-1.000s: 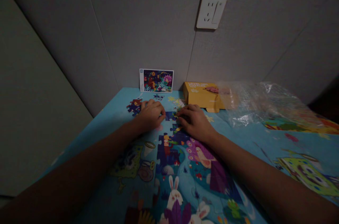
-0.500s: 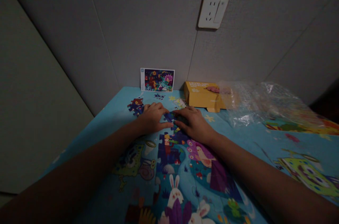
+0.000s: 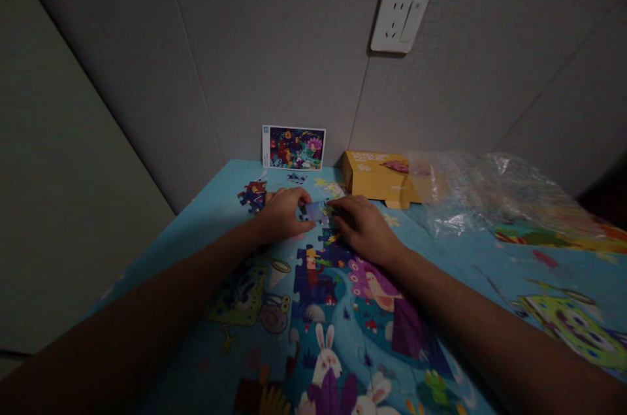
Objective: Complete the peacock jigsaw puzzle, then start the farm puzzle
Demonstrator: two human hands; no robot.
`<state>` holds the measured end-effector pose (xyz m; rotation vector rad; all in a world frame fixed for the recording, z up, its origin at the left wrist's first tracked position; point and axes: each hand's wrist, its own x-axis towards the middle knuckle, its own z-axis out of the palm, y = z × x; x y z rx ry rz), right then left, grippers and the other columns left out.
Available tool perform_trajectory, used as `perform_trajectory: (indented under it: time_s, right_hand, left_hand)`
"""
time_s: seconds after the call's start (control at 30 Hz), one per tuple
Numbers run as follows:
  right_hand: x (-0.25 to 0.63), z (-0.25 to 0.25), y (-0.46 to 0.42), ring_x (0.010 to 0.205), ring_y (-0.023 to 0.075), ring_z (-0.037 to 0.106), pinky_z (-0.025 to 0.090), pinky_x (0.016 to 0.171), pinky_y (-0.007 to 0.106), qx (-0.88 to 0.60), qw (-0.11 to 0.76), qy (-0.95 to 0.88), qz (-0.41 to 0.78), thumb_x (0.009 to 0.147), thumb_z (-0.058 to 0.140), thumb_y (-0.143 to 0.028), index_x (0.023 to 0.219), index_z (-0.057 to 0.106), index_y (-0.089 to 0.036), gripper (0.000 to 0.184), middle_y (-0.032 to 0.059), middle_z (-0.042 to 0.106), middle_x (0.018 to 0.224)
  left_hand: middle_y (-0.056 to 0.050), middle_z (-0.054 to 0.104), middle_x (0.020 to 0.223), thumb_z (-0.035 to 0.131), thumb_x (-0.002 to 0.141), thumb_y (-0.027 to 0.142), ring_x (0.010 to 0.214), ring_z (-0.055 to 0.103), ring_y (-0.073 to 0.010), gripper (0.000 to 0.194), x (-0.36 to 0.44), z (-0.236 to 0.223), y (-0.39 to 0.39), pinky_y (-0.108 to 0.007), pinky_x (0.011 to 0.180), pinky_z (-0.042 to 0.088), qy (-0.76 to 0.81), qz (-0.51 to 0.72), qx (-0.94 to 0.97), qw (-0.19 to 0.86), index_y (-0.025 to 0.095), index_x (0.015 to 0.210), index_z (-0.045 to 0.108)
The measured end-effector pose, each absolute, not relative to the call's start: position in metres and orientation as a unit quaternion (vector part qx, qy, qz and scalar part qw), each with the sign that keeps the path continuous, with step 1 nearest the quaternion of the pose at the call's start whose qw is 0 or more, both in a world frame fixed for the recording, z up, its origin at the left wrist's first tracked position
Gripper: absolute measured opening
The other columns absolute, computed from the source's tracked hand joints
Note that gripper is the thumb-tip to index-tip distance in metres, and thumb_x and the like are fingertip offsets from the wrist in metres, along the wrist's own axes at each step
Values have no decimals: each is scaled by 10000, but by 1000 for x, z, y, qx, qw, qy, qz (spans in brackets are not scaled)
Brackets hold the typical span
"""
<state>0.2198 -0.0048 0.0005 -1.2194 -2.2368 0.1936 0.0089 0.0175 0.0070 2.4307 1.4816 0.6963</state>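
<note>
Your left hand (image 3: 283, 215) and right hand (image 3: 365, 227) pinched a puzzle piece (image 3: 317, 212) from both sides, likely for level control | it sat just beyond the assembled puzzle (image 3: 337, 310) | picture card (image 3: 296, 148) stood upright against the wall (image 3: 274, 42), perhaps for easy viewing

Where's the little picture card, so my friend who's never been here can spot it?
Start at the grey wall, where the blue cloth meets it. Left of the yellow box, a small card stands up against that wall. It's thin, with a white edge and a dark, colourful picture, while the box is thick and the big puzzle lies flat.
</note>
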Motion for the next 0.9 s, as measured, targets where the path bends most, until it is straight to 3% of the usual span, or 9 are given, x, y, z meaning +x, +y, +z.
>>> perform_trajectory:
  time_s: [0.13, 0.27, 0.43, 0.7, 0.9]
  right_hand:
    - [219, 4, -9, 1044, 232, 571, 423, 912, 379, -414, 311, -849, 101, 902, 555, -266, 1358, 500, -199, 464, 101, 652, 1159]
    - [216, 10, -15, 966, 202, 603, 433, 873, 341, -351, 286, -882, 133, 912, 558, -262, 1278, 586, -212, 370, 72, 694, 1050]
    - [213, 12, -17, 858, 173, 618, 438, 792, 301, -349, 264, -888, 142, 876, 606, -210, 1174, 659, -232, 304, 34, 703, 911]
    - [214, 8, -16, 863, 175, 620, 444, 796, 300, -355, 292, -879, 128, 850, 645, -206, 1073, 694, -199, 228, 47, 704, 904]
    - [214, 8, -15, 865, 186, 615, 448, 803, 313, -342, 303, -881, 122, 837, 659, -191, 1013, 687, -188, 179, 52, 700, 895]
  left_hand:
    - [-11, 636, 736, 598, 777, 262, 695, 609, -146, 109, 4, 17, 17, -285, 686, 478, 414, 343, 810, 233, 172, 832, 569]
    - [9, 635, 645, 578, 781, 236, 614, 601, -125, 73, -2, 23, 13, -276, 679, 452, 363, 311, 843, 248, 164, 767, 577]
    - [37, 649, 630, 590, 787, 240, 669, 613, -134, 73, -6, 17, 13, -354, 890, 367, 335, 255, 891, 168, 174, 758, 594]
    - [14, 654, 761, 632, 795, 319, 825, 591, -180, 174, -8, 17, 13, -372, 892, 300, 335, 223, 907, 126, 190, 912, 635]
    - [-4, 610, 732, 660, 794, 364, 871, 544, -205, 199, -7, 20, 12, -378, 875, 273, 321, 153, 930, 90, 173, 744, 633]
